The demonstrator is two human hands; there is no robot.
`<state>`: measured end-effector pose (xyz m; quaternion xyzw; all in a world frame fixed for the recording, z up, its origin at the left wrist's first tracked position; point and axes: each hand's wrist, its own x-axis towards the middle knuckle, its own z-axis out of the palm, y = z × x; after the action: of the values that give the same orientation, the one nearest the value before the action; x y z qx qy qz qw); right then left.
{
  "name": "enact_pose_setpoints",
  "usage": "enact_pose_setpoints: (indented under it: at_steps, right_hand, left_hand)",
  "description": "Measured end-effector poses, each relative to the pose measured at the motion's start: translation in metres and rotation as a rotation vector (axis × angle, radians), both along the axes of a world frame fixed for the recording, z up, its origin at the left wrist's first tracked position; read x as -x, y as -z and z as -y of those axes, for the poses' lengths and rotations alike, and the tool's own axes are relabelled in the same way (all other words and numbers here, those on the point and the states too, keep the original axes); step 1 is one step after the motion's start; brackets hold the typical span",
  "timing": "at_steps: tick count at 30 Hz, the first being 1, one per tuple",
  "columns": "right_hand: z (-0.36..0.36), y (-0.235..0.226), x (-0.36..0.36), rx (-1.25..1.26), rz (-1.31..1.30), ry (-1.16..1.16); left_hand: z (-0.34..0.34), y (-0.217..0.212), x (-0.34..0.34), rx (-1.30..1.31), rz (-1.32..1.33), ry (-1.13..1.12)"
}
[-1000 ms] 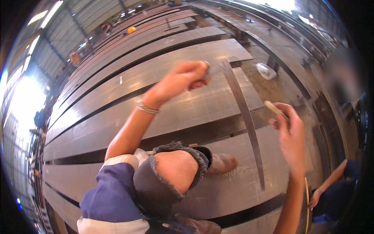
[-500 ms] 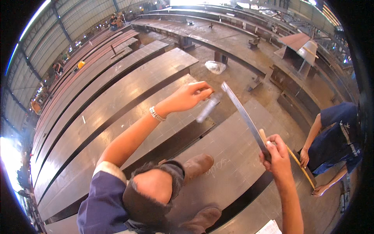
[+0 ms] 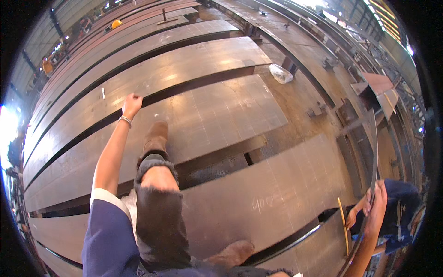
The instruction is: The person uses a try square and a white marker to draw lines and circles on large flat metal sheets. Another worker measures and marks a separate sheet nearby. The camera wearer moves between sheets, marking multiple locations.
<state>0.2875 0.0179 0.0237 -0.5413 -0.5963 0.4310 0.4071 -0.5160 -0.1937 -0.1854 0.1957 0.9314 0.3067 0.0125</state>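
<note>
Right hand (image 3: 377, 196) clamped around a long, thin, grey metal strip (image 3: 375, 147); strip at far right of view, sticking up out of the fist, roughly upright and slightly bowed by the lens. Left hand (image 3: 132, 106) well apart, upper left, arm stretched out, fingers curled in together; cannot tell if anything is inside. Silver chain bracelet (image 3: 125, 121) on that wrist. Left hand is over the long, flat, grey steel plates, near a dark gap between two of them. Brown leather boot (image 3: 157, 134) on one plate; second brown boot (image 3: 236, 253) on the nearer grey steel plate (image 3: 286, 184), which bears white chalk marks. Just beside the right hand: co-worker in dark navy shirt (image 3: 400, 201), one hand by a narrow yellow measuring strip (image 3: 343, 226). Farther out: crumpled clear plastic bag (image 3: 280, 74) on brown floor, short white stick (image 3: 103, 93) on a plate, rounded yellow helmet-like object (image 3: 116, 24) at back.
</note>
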Motion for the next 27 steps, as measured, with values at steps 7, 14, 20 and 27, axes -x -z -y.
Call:
enact_pose_setpoints:
  at_steps: [7,14,20,27]
  right_hand:
    - [-0.076,0.039,0.012,0.070,0.118,0.191]
    - [-0.093,0.087,0.061,0.067,0.144,0.374]
    - [-0.008,0.139,0.122,0.189,0.312,0.656]
    - [0.182,0.164,0.069,0.178,0.707,0.991]
  left_hand:
    - [0.047,0.077,0.137,0.259,-0.054,-0.425]
    - [0.104,0.120,0.292,0.420,0.004,-0.632]
    - [0.127,0.163,0.421,0.597,-0.041,-0.607]
    - [0.087,0.254,0.493,0.658,0.029,-0.560]
